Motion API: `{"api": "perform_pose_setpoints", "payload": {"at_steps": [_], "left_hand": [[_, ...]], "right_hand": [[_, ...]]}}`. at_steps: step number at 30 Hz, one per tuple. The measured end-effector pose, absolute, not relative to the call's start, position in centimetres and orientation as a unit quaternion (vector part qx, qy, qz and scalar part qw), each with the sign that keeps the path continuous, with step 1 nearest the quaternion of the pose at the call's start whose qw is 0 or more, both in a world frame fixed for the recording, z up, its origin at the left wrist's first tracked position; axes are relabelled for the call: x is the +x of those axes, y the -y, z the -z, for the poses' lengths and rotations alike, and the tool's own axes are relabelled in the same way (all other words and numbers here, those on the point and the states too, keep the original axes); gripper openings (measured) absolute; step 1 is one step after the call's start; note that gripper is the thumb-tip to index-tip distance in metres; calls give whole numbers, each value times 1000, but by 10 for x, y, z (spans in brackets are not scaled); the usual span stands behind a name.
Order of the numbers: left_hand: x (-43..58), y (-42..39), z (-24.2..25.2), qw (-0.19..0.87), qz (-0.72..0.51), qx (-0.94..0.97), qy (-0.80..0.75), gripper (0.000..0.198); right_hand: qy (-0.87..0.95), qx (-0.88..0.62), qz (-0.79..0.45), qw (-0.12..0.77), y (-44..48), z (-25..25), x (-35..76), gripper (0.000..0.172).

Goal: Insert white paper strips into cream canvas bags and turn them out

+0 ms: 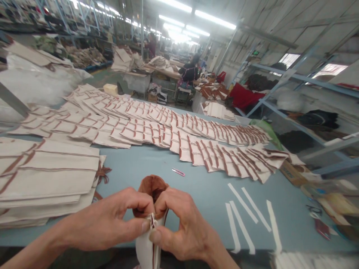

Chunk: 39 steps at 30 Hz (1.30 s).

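A tube-like fabric piece (144, 244), cream outside with a rust-brown lining at its mouth, stands upright before me at the table's near edge. My left hand (112, 216) pinches its rim from the left, thumb outside and fingers inside the opening. From the right, my right hand (183, 224) grips the same rim in a like pinch. Both thumbs almost meet at a seam with dark trim. The fingertips inside the lining are hidden. Beyond the piece lies a pair of pink thread snips (178, 172).
Long overlapping rows of cream panels with brown edging (157, 130) cross the blue table (134, 160). A stack of cream panels (56, 172) lies at left. Several white strips (242, 201) lie at right, near scissors (314, 210). A person (189, 73) sits farther back.
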<state>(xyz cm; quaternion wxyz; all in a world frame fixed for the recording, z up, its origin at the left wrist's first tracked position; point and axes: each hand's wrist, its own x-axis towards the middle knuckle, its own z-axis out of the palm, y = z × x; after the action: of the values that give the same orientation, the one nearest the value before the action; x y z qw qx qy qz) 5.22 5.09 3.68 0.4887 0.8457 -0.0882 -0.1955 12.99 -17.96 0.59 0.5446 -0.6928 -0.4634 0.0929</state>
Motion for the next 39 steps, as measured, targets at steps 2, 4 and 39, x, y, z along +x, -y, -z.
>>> {"api": "perform_pose_setpoints", "payload": {"at_steps": [2,4,39], "left_hand": [[49,-49,-38,489,197,845,87,22],[47,-47,-42,486,205,846,77,24],[59,-33,-45,482,264,835,-16,38]], "right_hand": [[467,-702,-100,528,179,-7,128,46],[472,-698,-115,526,179,-7,128,48],[376,-672,-278,574,181,-4,132,23]]}}
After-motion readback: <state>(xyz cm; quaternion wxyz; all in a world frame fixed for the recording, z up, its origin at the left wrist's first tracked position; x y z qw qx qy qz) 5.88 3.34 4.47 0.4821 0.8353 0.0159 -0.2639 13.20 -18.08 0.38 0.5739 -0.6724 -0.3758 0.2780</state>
